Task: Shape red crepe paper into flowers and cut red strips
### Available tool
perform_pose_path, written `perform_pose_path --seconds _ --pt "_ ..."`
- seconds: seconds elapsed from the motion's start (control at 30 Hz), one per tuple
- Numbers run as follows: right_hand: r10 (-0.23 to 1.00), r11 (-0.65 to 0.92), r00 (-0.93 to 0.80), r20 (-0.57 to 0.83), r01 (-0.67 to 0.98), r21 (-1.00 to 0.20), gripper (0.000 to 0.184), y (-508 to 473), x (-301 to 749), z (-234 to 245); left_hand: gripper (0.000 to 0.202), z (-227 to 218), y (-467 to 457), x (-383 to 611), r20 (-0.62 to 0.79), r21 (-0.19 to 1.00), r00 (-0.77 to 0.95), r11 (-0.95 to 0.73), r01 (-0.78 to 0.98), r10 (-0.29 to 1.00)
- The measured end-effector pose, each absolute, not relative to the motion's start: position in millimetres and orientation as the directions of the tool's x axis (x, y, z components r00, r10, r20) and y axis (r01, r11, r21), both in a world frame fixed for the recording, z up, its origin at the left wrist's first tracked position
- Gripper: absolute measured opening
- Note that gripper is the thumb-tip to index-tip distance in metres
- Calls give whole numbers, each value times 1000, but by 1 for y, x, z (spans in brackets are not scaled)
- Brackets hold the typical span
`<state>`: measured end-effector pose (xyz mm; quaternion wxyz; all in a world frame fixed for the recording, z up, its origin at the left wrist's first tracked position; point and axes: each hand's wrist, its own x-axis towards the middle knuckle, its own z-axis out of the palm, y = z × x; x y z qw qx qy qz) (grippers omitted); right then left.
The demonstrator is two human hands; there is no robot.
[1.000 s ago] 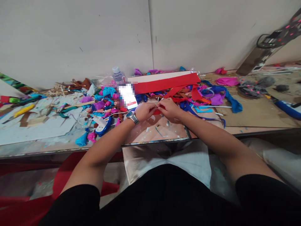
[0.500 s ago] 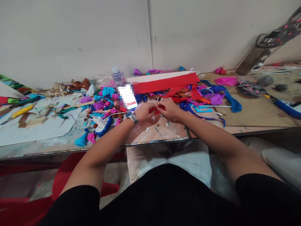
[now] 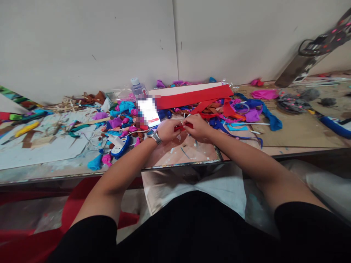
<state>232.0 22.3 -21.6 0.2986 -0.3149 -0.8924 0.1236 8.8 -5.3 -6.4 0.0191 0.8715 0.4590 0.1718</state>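
Both of my hands meet over the bare part of the table [image 3: 189,149]. My left hand [image 3: 170,129], with a metal watch on the wrist, is closed on a small piece of red fabric [image 3: 179,128]. My right hand [image 3: 197,126] pinches the same piece from the other side, its fingertips close to the left ones. Fingers cover most of the piece, so its full shape is hidden. Just behind the hands, red fabric strips [image 3: 203,107] lie on a heap of coloured scraps.
A lit phone [image 3: 149,111] leans near a clear bottle [image 3: 138,87]. A blue power strip [image 3: 120,146] lies left of my forearm. A long red strip [image 3: 192,96] spans the back. Cardboard [image 3: 290,131] and a dark tumbler [image 3: 289,69] are at the right.
Both hands stay in nearly the same spot with the red fabric, the fingers shifting only slightly. My left knee has moved a little to the left.
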Motion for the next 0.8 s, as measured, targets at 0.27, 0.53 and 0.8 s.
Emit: perform_pose_path --seconds 0.27,0.53,0.8 --pt "623 782 -633 460 478 -400 14 25 232 -25 18 -8 -4 7 273 180 528 -581 793 805" --pt "626 779 -624 468 472 -412 15 25 233 -22 36 -3 -7 8 301 289 536 -611 737 789" --pt "630 775 -619 469 473 -418 13 26 233 -24 27 -10 -3 8 325 264 518 -602 754 791"
